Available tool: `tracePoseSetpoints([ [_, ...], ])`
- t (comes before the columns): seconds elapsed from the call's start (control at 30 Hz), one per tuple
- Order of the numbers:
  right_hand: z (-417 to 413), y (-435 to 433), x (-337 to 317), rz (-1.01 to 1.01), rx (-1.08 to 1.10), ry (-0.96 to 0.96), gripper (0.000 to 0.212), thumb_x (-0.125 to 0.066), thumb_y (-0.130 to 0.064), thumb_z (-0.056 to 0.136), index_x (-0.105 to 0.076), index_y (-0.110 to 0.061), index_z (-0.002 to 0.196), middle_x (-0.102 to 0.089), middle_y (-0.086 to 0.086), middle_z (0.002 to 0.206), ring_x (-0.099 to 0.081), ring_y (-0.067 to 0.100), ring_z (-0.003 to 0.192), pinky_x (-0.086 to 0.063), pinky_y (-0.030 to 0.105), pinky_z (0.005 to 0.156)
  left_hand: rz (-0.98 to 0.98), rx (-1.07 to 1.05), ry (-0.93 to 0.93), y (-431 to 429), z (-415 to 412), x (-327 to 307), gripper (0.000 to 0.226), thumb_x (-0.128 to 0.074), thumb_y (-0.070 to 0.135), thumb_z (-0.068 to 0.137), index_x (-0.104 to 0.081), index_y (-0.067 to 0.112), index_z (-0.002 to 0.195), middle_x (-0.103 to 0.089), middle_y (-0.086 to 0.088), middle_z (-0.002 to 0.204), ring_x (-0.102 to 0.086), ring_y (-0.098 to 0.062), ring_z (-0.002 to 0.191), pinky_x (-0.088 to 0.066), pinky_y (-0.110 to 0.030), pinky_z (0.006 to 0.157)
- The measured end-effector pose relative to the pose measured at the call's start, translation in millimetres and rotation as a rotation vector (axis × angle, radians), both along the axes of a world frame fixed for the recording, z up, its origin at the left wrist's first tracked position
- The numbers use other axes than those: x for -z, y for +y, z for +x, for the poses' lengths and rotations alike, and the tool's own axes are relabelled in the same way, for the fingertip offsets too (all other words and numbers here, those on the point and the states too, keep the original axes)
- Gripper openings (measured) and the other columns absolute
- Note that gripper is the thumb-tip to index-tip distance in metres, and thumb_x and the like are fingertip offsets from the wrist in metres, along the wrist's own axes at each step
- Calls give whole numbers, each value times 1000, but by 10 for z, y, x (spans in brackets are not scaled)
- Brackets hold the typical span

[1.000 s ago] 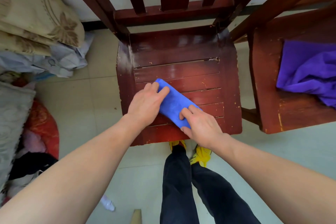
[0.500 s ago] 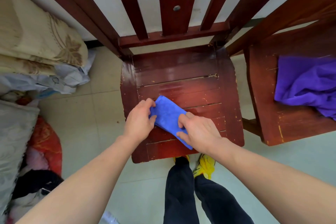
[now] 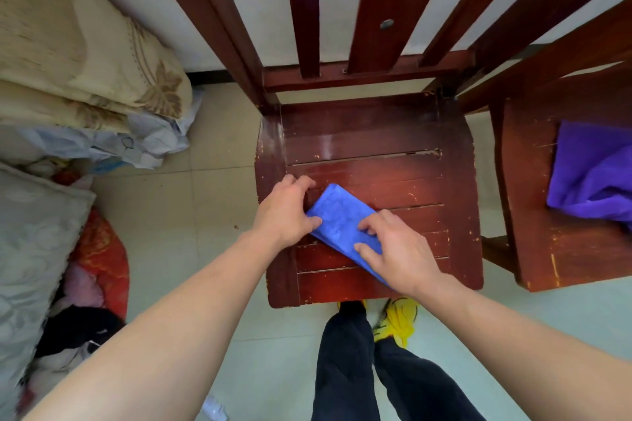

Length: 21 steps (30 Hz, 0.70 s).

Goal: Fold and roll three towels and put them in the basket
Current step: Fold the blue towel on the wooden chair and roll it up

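A blue towel (image 3: pixel 337 215), folded into a narrow strip, lies slantwise on the seat of a dark red wooden chair (image 3: pixel 393 164). My left hand (image 3: pixel 285 212) holds the strip's far left end, fingers curled over its edge and thumb on top. My right hand (image 3: pixel 398 249) covers the near right end, its fingers bent and pressing into the cloth. A purple towel (image 3: pixel 595 184) lies crumpled on a second red chair (image 3: pixel 533 215) at the right. No basket is in view.
Folded beige bedding (image 3: pixel 85 55) and pale cloths are piled at the left, with a grey cushion (image 3: pixel 30 243) and red fabric (image 3: pixel 102 256) below. The chair's slatted back (image 3: pixel 386 3) rises ahead. My dark trouser legs (image 3: pixel 359 362) and yellow shoes stand on the tiled floor.
The towel strip has become shorter and sits nearer the seat's front. My left hand went from lying flat on the far end to curling round it. The camera view tilted up.
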State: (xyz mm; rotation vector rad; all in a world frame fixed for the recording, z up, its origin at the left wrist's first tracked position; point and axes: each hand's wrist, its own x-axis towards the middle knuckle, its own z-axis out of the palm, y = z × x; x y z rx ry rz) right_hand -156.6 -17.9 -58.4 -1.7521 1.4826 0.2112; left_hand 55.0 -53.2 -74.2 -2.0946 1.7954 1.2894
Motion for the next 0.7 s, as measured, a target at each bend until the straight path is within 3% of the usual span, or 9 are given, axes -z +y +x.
tracePoseSetpoints([
  [0.07,-119,76,-49,-72,119,66,40,-63,-40,84,-52,-28,120,-51,-9,118,-49,16,113,-49,36,78,-82,98,13,-107,-61,-107,75,-73,32,68,-42,26,137,-44,0,134,-42,-22,123,-42,-36,95],
  [0.2,-172,164,11,67,157,200,70,-65,-52,81,-38,-24,139,-48,-3,132,-44,21,123,-44,38,87,-64,562,-82,-260,-322,-155,82,-68,31,78,-26,28,148,-26,1,156,-24,-22,141,-29,-40,107],
  [0.3,-133,184,85,148,175,269,67,-68,-59,75,-46,-24,128,-53,1,121,-47,24,117,-43,37,83,-10,787,-210,-215,-483,-116,78,-68,25,79,-29,26,146,-42,-2,140,-38,-24,128,-31,-40,102],
  [0.37,-132,229,78,174,151,280,57,-69,-60,71,-53,-23,112,-53,2,113,-48,24,112,-42,35,80,-35,836,-266,-150,-528,-131,66,-68,24,77,-41,23,137,-46,-5,129,-41,-26,121,-33,-41,97],
  [0.47,-210,355,-27,102,106,258,46,-69,-52,72,-54,-24,106,-50,-1,109,-47,23,107,-40,37,83,-42,885,-307,22,-537,-217,47,-68,30,75,-54,22,119,-47,-5,122,-42,-27,117,-35,-40,94],
  [0.6,-571,698,-407,87,186,146,33,-66,-33,72,-39,-29,91,-58,-5,91,-56,26,84,-41,36,70,-74,898,-200,364,-702,-523,36,-63,31,74,-49,24,107,-54,1,115,-51,-23,112,-36,-36,84],
  [0.7,-951,1108,-797,43,226,168,35,-62,-28,73,-39,-29,99,-64,-3,90,-61,32,84,-45,37,66,-105,906,-119,688,-1028,-879,28,-60,26,76,-43,22,99,-63,0,103,-60,-28,99,-37,-37,77],
])
